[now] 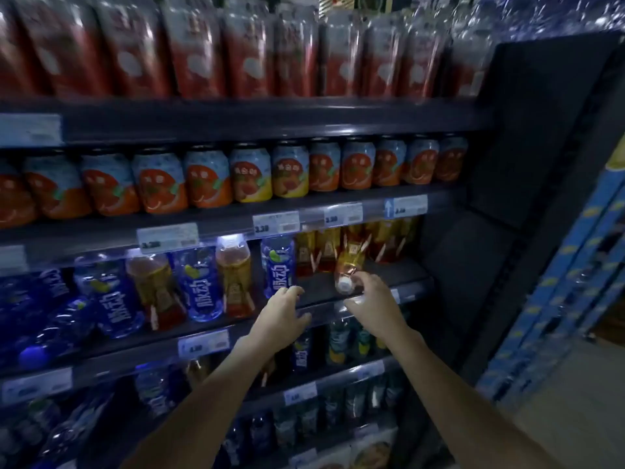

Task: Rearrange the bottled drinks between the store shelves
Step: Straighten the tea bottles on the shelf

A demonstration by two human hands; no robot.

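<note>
Right hand [372, 306] pinches tea bottle [350, 265] at neck, tipped over bare shelf [399, 272] spot; I judge it's joining amber row. Left hand [284, 313] spread by blue bottle [279, 265], likely steadying.

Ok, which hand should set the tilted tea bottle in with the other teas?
Right. The right hand grips the tilted tea bottle by its neck, just in front of the tea row. The left hand is open beside the blue bottle.

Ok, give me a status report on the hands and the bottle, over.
Left hand open, at the base of the blue bottle. Right hand grips the tea bottle near its cap, bottle tilted. Nothing seen in the way.
</note>
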